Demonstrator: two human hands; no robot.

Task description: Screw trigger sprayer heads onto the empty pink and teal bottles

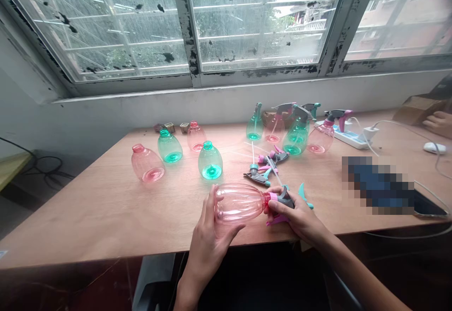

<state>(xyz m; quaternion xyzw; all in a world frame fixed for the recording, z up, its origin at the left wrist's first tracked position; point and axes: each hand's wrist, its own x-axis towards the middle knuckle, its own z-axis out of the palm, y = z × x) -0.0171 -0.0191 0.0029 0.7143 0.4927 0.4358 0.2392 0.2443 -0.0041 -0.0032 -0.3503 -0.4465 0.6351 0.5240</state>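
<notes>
A clear pink spray bottle (pixel 240 202) lies on its side in the air above the table's front edge, its neck toward the right. My left hand (pixel 212 235) cups its base, fingers against it and thumb held out below. Fingers of my right hand (pixel 296 212) close around the grey trigger spray head (pixel 285 199) at the neck, whose pink collar meets the bottle's mouth. Whether the collar is screwed tight I cannot tell. Just beyond lie loose trigger heads, one with a teal collar (pixel 257 174) and others with pink parts (pixel 273 158). A teal trigger (pixel 303 195) shows behind my right hand.
Open-topped bottles, pink (pixel 148 164) and green (pixel 210 161), stand at the left. Bottles with heads fitted (pixel 296 134) stand at the back right, near a white power strip (pixel 348 134). A blurred dark item (pixel 381 186), a white mouse (pixel 434 148) and another person's hand (pixel 439 125) are at right.
</notes>
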